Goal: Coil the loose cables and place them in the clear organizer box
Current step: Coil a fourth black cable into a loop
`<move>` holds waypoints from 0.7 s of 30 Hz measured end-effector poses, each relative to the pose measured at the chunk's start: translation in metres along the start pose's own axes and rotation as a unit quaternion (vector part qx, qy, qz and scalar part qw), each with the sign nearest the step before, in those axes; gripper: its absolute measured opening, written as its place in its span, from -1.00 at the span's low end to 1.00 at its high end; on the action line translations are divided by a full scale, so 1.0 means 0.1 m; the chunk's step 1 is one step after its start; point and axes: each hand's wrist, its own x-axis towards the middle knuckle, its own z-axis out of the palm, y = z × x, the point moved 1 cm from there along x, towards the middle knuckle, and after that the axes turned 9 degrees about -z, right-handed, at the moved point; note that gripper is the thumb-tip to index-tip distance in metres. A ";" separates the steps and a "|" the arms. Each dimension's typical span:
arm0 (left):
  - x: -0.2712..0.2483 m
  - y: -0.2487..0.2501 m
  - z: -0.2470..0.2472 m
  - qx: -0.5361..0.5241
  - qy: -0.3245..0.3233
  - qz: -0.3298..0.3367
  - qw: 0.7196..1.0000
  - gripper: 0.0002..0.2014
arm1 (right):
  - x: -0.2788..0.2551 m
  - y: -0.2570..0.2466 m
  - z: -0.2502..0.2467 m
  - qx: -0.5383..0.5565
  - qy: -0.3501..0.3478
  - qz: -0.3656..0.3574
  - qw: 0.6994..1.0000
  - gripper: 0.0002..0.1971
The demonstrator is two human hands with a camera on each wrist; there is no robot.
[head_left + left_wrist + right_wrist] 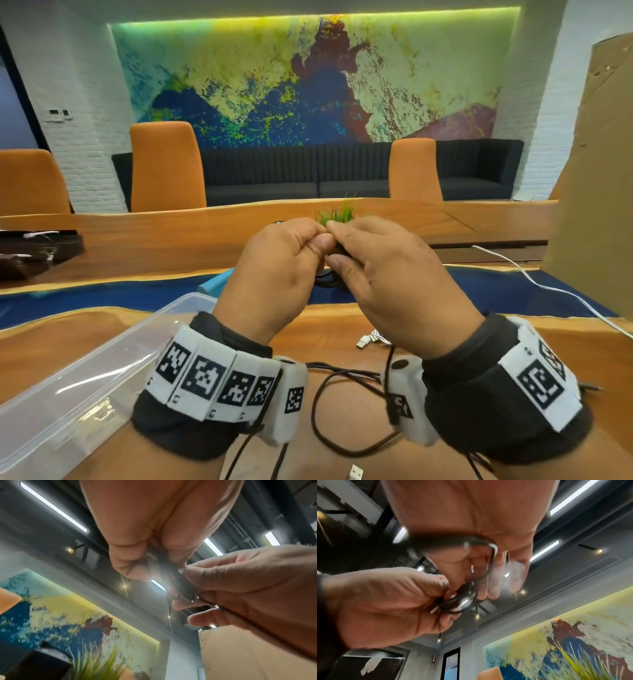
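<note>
Both hands are raised above the table, fingertips meeting around a small black cable coil. My left hand pinches the bundled turns of the coil between thumb and curled fingers. My right hand pinches the same black cable, and a loop runs across its fingers. Much of the coil is hidden behind the hands in the head view. The clear organizer box lies on the table at lower left, under my left forearm.
A loose black cable lies on the table below the wrists, near white USB plugs. A white cable trails along the right. A cardboard sheet stands at the right edge, and a small green plant sits behind the hands.
</note>
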 end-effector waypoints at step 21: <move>-0.09 0.18 0.16 -0.161 0.020 -0.104 0.981 -0.89 | -0.03 0.11 0.07 0.050 0.242 -0.011 0.969 -0.80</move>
